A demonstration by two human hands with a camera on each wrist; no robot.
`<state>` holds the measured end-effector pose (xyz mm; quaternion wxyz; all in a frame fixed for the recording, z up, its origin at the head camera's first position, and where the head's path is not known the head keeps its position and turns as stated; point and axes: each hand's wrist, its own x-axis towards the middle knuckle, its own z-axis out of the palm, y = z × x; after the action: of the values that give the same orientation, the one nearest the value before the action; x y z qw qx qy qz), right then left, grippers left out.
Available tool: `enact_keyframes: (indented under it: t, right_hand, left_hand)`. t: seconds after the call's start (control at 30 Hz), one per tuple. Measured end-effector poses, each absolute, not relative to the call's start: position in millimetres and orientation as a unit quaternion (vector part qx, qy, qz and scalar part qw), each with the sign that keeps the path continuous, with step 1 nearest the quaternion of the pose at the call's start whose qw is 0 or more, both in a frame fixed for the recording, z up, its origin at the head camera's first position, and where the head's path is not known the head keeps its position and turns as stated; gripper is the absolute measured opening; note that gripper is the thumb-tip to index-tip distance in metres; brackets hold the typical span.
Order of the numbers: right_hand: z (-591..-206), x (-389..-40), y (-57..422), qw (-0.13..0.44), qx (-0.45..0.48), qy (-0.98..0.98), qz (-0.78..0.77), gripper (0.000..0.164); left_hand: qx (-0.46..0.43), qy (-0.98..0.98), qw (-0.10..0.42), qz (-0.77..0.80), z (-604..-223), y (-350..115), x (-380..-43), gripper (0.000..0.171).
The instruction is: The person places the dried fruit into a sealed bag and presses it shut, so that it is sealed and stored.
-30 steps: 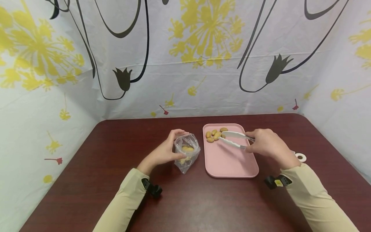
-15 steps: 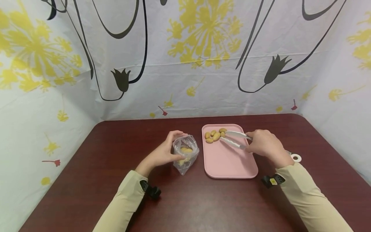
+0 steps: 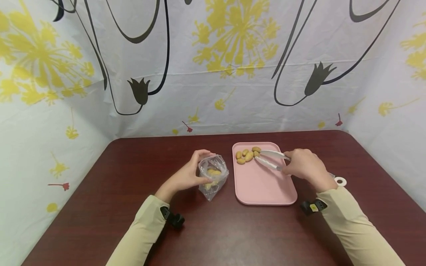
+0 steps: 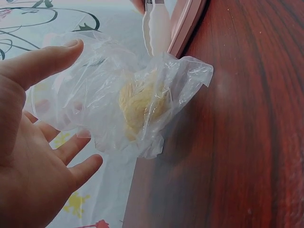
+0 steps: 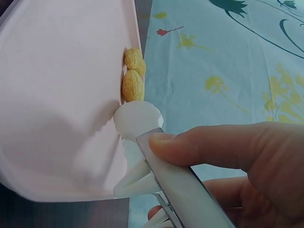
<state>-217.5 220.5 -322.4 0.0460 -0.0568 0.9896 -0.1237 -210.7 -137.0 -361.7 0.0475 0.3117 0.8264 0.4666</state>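
Plastic bag (image 3: 218,181) is being held by left hand (image 3: 189,173), tongs (image 3: 273,153) by right hand (image 3: 305,164); nut-like pieces (image 3: 249,156), likely light, firm, best pinched mid-body.

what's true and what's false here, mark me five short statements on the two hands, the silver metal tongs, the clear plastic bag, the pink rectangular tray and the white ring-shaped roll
1. The right hand holds silver metal tongs with white tips. True.
2. The left hand is at a clear plastic bag with yellowish pieces inside. True.
3. The tongs' two tips are pressed together. False: they stand apart.
4. Yellow-brown oval pieces lie toward the far left corner of the pink rectangular tray. True.
5. The white ring-shaped roll lies on the tray. False: the roll is on the dark red-brown table, to the tray's right.
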Motion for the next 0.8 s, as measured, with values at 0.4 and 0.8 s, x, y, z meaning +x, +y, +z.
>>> enact_keyframes:
  t: [0.4, 0.8]
  right_hand:
    - [-324.2, -219.1, 219.7, 0.043, -0.061, 0.99, -0.124, 0.067]
    - [-326.1, -221.2, 216.9, 0.054, -0.059, 0.989, -0.128, 0.065]
  left_hand:
    - [0.323, 0.824, 0.033, 0.464, -368.3, -138.3, -215.4, 0.078]
    - [0.322, 0.824, 0.036, 0.465, -368.8, -137.7, -215.9, 0.077]
